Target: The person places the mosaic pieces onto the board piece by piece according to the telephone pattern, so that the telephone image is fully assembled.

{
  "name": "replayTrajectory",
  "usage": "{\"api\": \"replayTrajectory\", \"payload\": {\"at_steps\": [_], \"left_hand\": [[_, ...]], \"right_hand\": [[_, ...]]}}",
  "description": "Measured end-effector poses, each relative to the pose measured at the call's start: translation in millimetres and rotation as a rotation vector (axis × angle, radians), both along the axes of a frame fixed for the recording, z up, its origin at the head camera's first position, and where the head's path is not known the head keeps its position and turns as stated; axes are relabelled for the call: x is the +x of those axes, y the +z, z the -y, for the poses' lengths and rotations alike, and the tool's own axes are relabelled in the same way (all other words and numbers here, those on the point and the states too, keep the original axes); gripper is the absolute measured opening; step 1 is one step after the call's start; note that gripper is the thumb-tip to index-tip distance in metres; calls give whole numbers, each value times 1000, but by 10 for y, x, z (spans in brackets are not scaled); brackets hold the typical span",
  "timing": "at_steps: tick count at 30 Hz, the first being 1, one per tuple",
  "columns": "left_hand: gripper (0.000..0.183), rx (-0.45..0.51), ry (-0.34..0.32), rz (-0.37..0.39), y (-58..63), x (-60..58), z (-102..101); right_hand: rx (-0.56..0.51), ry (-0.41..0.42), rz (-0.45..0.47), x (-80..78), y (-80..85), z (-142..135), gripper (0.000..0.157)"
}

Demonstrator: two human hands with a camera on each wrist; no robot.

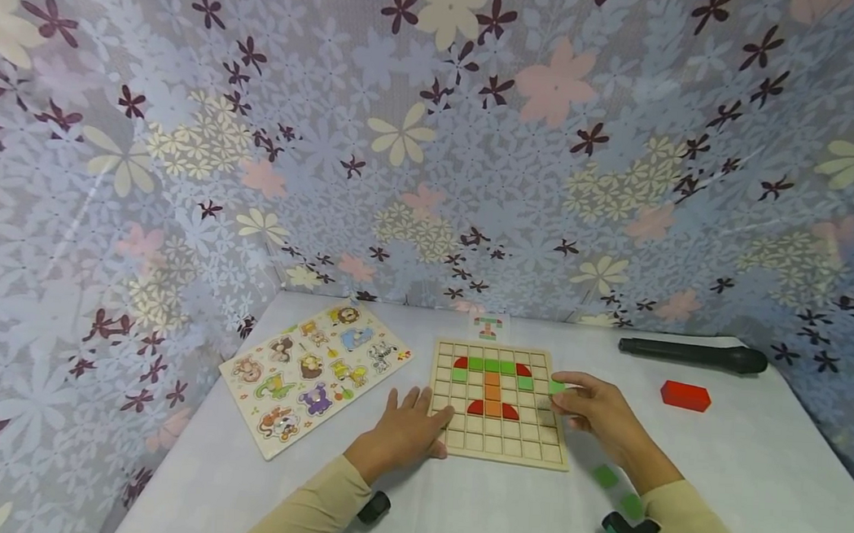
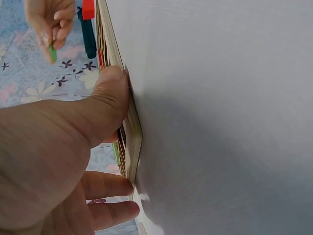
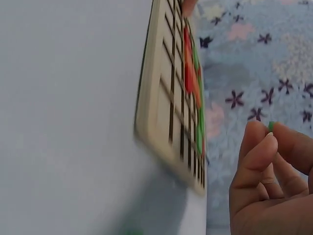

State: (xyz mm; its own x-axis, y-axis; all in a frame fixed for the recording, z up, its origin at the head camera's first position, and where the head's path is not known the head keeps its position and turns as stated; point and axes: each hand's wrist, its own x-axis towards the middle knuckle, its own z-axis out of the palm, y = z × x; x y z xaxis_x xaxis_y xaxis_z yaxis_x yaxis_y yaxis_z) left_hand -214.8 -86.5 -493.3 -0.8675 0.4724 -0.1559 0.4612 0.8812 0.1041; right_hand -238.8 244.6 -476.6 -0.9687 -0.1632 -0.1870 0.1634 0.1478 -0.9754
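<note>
A wooden grid board (image 1: 518, 449) lies on the table, with green, orange and red tiles set in some of its squares. My left hand (image 1: 404, 428) rests at the board's left edge; in the left wrist view its thumb (image 2: 112, 88) lies along the rim, and two fingers touch the corner. Just off the right edge, my right hand (image 1: 598, 409) pinches a small green square tile (image 1: 557, 387) between thumb and fingertips. That tile (image 3: 271, 126) shows only as a sliver in the right wrist view. A pattern card (image 1: 488, 328) stands behind the board.
Left of the board lies an animal puzzle board (image 1: 318, 374). Two loose green tiles, one nearer the board (image 1: 606, 475) and one by the sleeve (image 1: 631, 506), lie below the right hand. A red block (image 1: 686, 396) and a black microphone-like object (image 1: 693, 354) are at the right.
</note>
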Motion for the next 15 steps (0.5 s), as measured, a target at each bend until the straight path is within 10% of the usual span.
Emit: {"api": "replayTrajectory", "payload": {"at_steps": [15], "left_hand": [[71, -9, -2, -3, 11, -7, 0]], "right_hand": [[105, 100, -67, -49, -129, 852, 48]]}}
